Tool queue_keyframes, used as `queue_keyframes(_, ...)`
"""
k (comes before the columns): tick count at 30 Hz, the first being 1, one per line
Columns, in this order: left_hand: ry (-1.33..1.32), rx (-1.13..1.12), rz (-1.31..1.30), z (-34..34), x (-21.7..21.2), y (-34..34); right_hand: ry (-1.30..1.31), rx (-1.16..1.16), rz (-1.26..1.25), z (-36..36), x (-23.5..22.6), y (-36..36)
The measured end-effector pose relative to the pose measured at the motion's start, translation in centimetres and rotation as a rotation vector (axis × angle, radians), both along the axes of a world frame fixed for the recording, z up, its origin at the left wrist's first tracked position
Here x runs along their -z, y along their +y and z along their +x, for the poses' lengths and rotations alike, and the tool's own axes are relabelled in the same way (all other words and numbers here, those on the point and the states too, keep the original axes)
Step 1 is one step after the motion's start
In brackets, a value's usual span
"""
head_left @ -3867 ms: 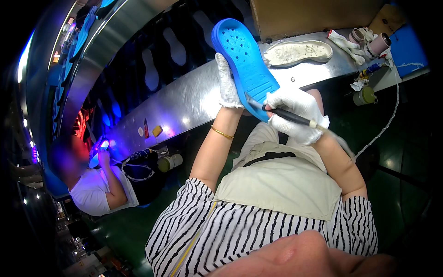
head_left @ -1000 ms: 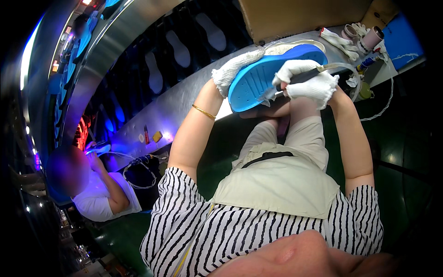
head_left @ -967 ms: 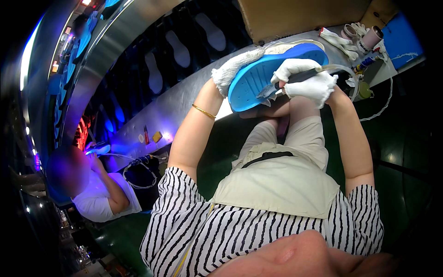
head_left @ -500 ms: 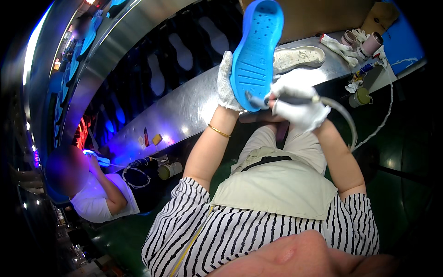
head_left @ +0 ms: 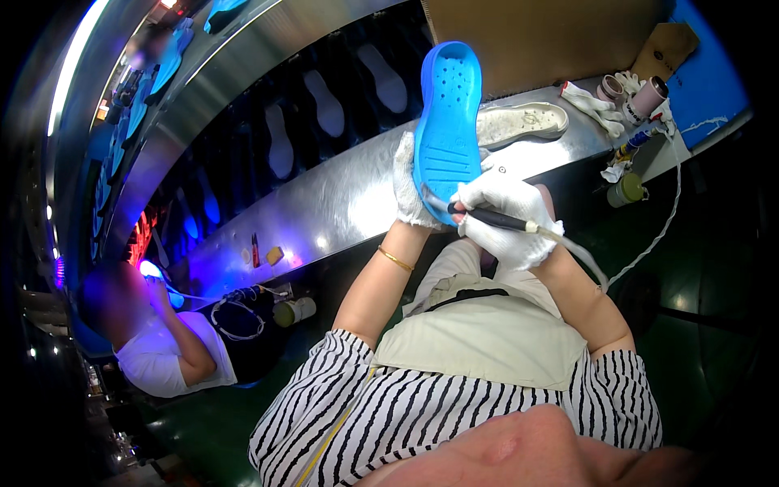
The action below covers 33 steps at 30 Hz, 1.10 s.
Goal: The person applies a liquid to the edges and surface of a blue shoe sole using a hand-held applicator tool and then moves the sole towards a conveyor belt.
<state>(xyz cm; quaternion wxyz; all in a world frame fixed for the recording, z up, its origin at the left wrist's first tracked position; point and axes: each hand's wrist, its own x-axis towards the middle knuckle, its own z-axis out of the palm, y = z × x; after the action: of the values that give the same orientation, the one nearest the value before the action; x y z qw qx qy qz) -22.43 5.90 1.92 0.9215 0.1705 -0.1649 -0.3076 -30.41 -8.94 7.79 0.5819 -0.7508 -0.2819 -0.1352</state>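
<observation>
A bright blue shoe sole, dotted with small holes toward its far end and ribbed nearer me, is held up with its hollow inner side facing me. My left hand, in a white knit glove, grips its left edge near the bottom. Gloved in white too, my right hand is closed around the dark handle of a brush with a hose at its back end. The brush's tip lies at the lower end of the sole's inside.
An off-white sole lies on the metal ledge. Beyond it, dark soles sit in a row. Gloves and thread-like spools stand at right, near a green-lidded can. A co-worker sits at left.
The blue sole has come down toward me, with both hands lower. My right hand has shifted left and down slightly, keeping the brush at the sole's lower end.
</observation>
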Motion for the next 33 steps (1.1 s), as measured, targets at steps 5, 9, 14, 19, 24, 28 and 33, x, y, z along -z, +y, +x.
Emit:
queue_keyframes(5,0.144,-0.056,0.019,-0.7,0.8,-0.2,0.242,0.009,0.436,4.2,0.9,-3.0)
queue_keyframes(9,0.075,-0.047,0.102,-2.4,-0.8,-0.9,-0.127,0.441,0.369,9.2,1.1,-3.7)
queue_keyframes(14,0.086,-0.013,-0.075,-0.8,0.8,0.8,-0.184,0.24,-0.033,5.0,2.2,-1.7)
queue_keyframes(19,0.066,-0.16,0.341,-1.7,-1.9,1.4,0.175,0.027,0.247,4.6,2.3,-3.1)
queue_keyframes(24,-0.09,-0.249,0.45,-1.8,-4.0,0.5,-0.467,0.099,-0.208,4.5,-1.0,-3.7)
queue_keyframes(28,-0.152,-0.337,0.513,0.1,-4.3,1.1,-0.414,0.053,-0.425,1.9,-2.4,-5.5)
queue_keyframes(33,-0.377,-0.191,0.363,1.4,-12.4,2.1,-0.418,0.282,-0.099,0.0,-4.3,-6.8)
